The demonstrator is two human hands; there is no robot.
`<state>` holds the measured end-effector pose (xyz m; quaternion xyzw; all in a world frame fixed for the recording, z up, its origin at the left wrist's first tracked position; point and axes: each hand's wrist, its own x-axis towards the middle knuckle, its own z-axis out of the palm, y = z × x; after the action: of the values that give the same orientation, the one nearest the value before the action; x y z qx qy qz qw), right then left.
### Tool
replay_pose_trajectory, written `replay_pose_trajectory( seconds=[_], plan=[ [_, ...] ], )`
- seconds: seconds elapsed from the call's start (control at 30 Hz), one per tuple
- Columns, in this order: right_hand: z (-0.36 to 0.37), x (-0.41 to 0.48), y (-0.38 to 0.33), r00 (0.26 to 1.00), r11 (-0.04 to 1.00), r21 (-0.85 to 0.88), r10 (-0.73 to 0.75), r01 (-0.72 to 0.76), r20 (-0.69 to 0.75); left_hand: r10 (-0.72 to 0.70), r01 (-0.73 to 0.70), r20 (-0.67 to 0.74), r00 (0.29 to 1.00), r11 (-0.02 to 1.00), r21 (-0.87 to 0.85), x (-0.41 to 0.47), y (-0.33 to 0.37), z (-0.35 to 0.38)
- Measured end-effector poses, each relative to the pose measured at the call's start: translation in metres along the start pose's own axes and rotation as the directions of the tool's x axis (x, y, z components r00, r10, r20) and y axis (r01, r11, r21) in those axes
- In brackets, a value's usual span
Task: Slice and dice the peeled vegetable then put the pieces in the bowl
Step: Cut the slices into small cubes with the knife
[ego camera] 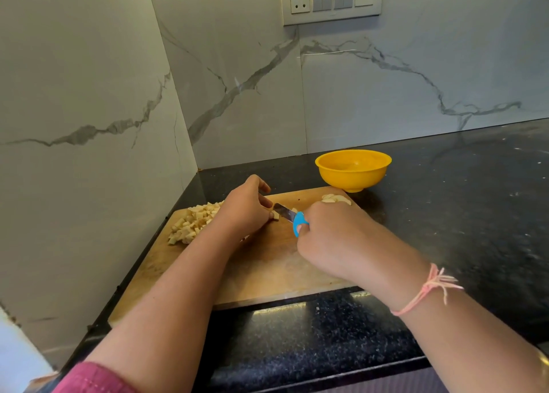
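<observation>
Currently left hand (246, 205) pinches vegetable piece (275, 215) at its fingertips on cutting board (267, 268); right hand (326, 238) grips knife (285, 211), blade just right of piece. Leftward lies diced pile (193, 220); bowl (353, 170) far right.

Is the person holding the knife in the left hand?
No: the right hand grips the knife by its blue handle, while the left hand steadies a vegetable piece on the cutting board.

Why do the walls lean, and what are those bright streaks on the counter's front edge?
Head view: the wide lens bends the wall corner and tilts the switch plate; the streaks are glare on the glossy counter below the board; the bowl has a soft highlight inside; the knife looks slightly blurred.
</observation>
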<state>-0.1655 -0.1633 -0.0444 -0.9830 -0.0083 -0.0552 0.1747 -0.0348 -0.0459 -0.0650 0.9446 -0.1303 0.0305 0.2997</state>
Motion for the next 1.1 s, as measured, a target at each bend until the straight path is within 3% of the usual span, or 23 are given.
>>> replay_pose_trajectory(
  seconds=[0.33,0.83,1.1],
  plan=[
    [-0.011,0.008,-0.018,0.995,0.998,0.020,0.055,-0.057,0.080,-0.029,0.029,-0.034,0.999,1.000,0.012,0.003,-0.002,0.005],
    [-0.030,-0.031,0.000,0.989,0.995,-0.104,0.013,0.003,0.149,-0.017,0.018,-0.052,0.998,1.000,0.010,-0.001,-0.001,0.004],
    [-0.028,-0.030,0.017,0.997,0.996,0.066,0.066,-0.063,-0.038,0.015,-0.011,-0.087,0.996,0.998,0.055,-0.007,0.007,0.011]
  ],
)
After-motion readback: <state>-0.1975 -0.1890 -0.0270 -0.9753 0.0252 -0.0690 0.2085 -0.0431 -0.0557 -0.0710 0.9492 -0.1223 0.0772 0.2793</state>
